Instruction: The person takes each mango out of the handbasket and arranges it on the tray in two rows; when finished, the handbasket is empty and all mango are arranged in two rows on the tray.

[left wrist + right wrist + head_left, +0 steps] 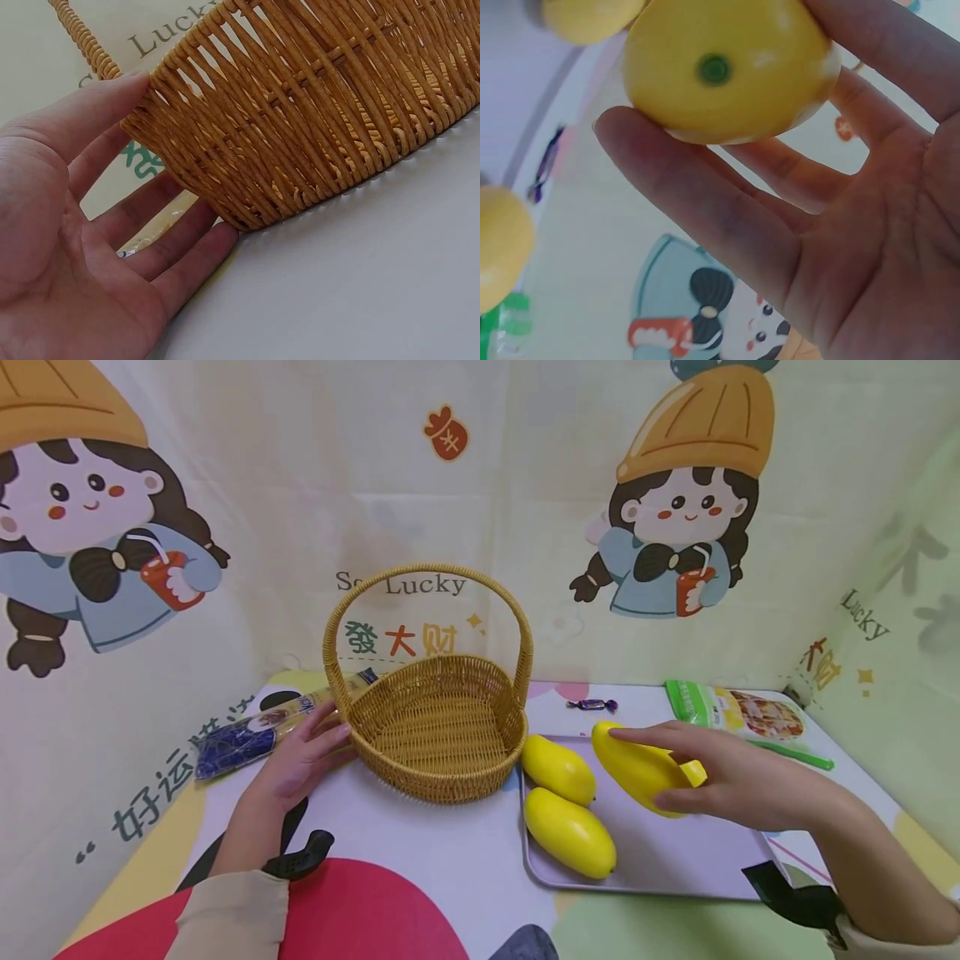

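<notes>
A yellow mango (633, 767) is gripped in my right hand (720, 777) above the lilac tray (697, 860). Its end with a round green stem mark faces the right wrist view, fingers and thumb around its sides. Two more mangoes, one farther back (558, 768) and one nearer (570, 833), lie at the tray's left side. My left hand (303, 756) touches the outer left side of a wicker basket (442, 781) with a tall hooped handle. In the left wrist view the thumb (112, 97) reaches the rim, while the other fingers extend along the wall. No fruit shows inside the basket.
A blue-and-clear plastic package (247, 739) lies behind my left hand. At the back are a purple-wrapped candy (594, 705) and a green food packet (738, 710), with a green slender object (798, 755) before it. A patterned cloth backdrop (487, 527) rises behind.
</notes>
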Demonstrator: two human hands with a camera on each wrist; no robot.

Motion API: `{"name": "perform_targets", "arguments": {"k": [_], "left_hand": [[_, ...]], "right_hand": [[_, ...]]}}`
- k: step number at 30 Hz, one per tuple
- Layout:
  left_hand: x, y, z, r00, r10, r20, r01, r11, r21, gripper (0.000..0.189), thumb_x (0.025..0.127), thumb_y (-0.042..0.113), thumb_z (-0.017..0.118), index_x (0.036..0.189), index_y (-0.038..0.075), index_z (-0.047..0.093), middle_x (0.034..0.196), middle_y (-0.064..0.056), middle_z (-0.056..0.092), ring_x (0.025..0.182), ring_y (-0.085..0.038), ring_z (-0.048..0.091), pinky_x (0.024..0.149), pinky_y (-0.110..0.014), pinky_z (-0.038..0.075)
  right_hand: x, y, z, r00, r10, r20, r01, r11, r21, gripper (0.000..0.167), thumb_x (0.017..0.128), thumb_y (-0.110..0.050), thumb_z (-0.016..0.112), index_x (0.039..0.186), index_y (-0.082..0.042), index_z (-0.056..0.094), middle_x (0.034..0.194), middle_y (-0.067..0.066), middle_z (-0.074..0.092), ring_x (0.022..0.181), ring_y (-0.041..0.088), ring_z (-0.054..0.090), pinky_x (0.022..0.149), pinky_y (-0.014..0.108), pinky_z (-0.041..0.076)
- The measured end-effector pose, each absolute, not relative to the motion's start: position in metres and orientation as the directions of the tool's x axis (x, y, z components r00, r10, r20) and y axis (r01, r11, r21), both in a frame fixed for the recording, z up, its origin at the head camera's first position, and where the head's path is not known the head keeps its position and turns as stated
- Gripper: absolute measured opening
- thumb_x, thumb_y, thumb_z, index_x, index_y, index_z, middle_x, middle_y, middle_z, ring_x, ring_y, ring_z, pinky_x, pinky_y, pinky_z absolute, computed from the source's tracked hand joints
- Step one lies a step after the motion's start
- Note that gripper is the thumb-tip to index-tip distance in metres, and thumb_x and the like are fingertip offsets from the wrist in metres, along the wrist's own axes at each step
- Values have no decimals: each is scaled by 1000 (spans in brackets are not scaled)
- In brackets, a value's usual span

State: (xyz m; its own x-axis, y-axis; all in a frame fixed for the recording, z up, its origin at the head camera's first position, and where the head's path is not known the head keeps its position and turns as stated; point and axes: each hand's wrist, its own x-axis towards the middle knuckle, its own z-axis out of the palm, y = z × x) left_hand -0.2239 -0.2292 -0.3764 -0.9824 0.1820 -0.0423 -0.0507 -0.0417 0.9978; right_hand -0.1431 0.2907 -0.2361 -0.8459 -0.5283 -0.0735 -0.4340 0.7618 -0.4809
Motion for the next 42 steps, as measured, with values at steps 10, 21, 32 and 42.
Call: {"name": "perform_targets", "arguments": {"k": [10,21,32,42], "left_hand": [[-227,-229,-377,-981,194,-29,-37,-38,999,76,107,28,58,168,22,13,168,-20,21,125,-5,56,106,-27,55],[-226,-229,-376,-983,177,-44,-54,-53,997,75,106,28,60,167,25,17,168,-19,21,123,-6,57,101,-23,56],[-226,-230,-378,-984,175,-45,-55,-54,997,75,106,29,60,167,26,16,169,-18,21,128,-10,53,101,-22,56],[-226,-228,-377,-984,172,-48,-59,-59,997,75,106,27,60,167,26,17,167,-17,22,122,-4,57,102,-23,56]], "right_hand": [[-134,331,-270,-880,-471,-61,-404,809,-427,73,91,-25,79,156,-33,46,129,-1,61,91,4,52,63,21,44],[-125,354,-293,-910,-377,-174,-286,873,-395,71,89,-24,79,153,-31,50,135,7,60,95,16,54,66,20,45],[-121,365,-305,-891,-411,-193,-323,872,-367,74,86,-17,79,153,-31,51,130,6,62,91,6,50,66,20,42],[-123,368,-309,-882,-378,-280,-251,882,-398,75,86,-16,79,154,-29,50,138,12,59,96,21,53,69,20,43]]}}
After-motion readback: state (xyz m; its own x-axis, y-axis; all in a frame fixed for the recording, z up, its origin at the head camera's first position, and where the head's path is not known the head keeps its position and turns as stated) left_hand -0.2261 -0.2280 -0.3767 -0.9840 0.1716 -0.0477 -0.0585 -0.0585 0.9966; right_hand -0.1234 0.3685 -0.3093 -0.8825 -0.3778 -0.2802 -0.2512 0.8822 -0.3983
